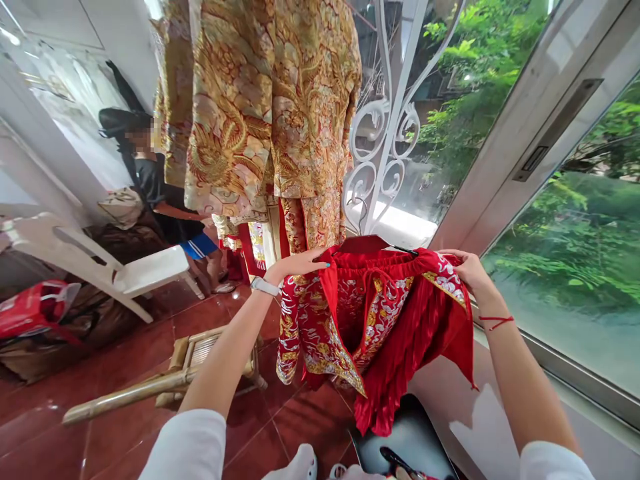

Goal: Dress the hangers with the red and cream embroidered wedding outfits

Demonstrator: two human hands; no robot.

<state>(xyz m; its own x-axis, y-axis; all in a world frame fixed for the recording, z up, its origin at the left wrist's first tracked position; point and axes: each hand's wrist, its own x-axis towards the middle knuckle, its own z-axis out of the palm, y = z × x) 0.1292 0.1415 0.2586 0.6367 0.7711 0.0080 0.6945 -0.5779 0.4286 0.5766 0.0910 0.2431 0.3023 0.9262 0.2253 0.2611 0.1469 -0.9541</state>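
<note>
A red jacket (320, 333) embroidered in gold and silver hangs with its front parted over a red pleated skirt (395, 360). The skirt has a gathered waist and a tied drawstring. A dark red hanger (367, 245) shows above the waistband. My left hand (303, 262) grips the jacket's shoulder edge, with a watch on that wrist. On the other side, my right hand (466, 268) pinches the opposite shoulder edge and wears a red string bracelet. Both hands hold the garment spread between them; some fingers are hidden behind the cloth.
Gold embroidered garments (270, 113) hang directly ahead. Windows and a white scrolled grille (385, 133) are at right. A bamboo stool (200, 360) and white chair (150, 270) stand left, near a person (165, 193) in dark clothing. A black seat-like surface (407, 443) is below.
</note>
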